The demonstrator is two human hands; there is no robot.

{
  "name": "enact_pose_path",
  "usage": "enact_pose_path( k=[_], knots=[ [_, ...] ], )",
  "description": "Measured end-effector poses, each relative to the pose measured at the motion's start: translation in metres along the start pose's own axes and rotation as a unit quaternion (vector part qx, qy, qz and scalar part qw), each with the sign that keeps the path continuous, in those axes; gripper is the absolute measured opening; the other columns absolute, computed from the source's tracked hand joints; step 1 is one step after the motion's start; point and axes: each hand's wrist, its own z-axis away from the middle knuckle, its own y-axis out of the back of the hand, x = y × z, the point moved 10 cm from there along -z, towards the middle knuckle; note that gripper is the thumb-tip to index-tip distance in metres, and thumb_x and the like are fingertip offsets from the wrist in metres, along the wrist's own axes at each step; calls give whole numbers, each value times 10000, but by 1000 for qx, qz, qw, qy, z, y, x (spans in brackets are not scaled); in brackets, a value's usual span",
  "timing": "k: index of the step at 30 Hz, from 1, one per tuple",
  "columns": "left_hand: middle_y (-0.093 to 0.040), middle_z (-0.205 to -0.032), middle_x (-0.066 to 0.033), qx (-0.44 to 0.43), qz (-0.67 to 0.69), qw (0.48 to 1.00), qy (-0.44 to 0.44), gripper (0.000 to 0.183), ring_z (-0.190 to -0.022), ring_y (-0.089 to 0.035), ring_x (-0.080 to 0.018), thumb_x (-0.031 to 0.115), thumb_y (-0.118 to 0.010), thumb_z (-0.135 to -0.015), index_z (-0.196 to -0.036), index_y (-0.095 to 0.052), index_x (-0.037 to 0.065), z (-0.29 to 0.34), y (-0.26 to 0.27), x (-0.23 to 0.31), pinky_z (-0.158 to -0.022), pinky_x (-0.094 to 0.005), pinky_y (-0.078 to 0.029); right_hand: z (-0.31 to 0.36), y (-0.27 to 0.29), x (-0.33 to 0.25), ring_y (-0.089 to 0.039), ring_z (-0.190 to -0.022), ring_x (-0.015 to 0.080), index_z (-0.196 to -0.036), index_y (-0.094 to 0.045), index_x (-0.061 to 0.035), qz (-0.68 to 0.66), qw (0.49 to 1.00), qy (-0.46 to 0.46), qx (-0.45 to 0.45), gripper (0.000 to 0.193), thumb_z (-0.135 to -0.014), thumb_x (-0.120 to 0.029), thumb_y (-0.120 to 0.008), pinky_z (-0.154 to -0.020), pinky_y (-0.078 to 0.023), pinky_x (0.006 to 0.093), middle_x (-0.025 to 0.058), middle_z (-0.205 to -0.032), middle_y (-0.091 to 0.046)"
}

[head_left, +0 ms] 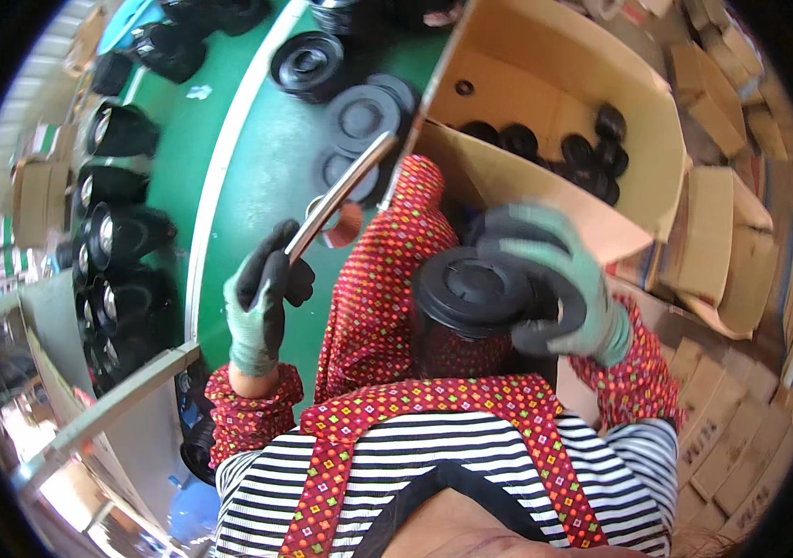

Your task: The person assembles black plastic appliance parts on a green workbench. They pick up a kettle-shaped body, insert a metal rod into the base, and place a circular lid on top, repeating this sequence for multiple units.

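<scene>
The left hand (262, 302) is closed on the lower end of a long strip (343, 197); the right hand (568, 284), blurred, is curled at a black round part (471, 284) above the lap (373, 312), whether gripped cannot be told; black pieces (587, 167) are contained in an open carton (536, 60)

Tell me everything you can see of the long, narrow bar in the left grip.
The bar is long, narrow and straight, brownish grey with a paler strip along it; its shine suggests metal, though that is uncertain. The gloved left grip is closed around its near end, hiding that part. It slants away to the right, its far end free and overlapping the black discs in this view. An orange-brown round object shows partly behind it; whether they touch cannot be told.
</scene>
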Motion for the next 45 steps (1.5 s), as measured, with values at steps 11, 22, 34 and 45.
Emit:
enact_pose_path(
  k=[11, 22, 34, 45],
  knots=[
    [-637, -1381, -171, 219, -443, 862, -112, 750, -1240, -614, -329, 286, -809, -899, -1537, -497, 48, 74, 110, -122, -1066, -442, -498, 11, 4, 30, -611, -1050, 244, -1048, -651, 7, -160, 930, -98, 315, 281, -874, -187, -757, -1033, -488, 386, 96, -1079, -596],
    [-686, -1335, -166, 27, 133, 985, -104, 377, -1167, -697, -256, 143, -686, -1013, -1341, -629, -34, 26, 53, 19, -1012, -377, -544, -139, -130, 73, -619, -1246, 217, -1400, -644, -50, -608, 719, -276, 192, 503, -1111, -442, -521, -1123, -476, 384, 107, -1371, -674],
    [-702, -875, -42, 288, -150, 931, -169, 395, -805, -642, -137, 326, -765, -977, -1218, -723, 15, -341, 220, 30, -700, -305, -539, -131, -195, 47, -650, -1137, 399, -1316, -642, 21, -75, 996, -34, 29, 451, -882, -51, -737, -983, -520, 438, 221, -1250, -661],
    [-383, -1597, -286, 556, -430, 705, -99, 892, -1441, -492, -424, 445, -806, -853, -1552, -414, 52, -307, 351, 75, -1120, -458, -494, -136, -200, 67, -654, -1104, 400, -1287, -680, -5, -81, 993, -85, -5, 408, -892, -95, -727, -961, -521, 460, 199, -1212, -687]
  ],
)
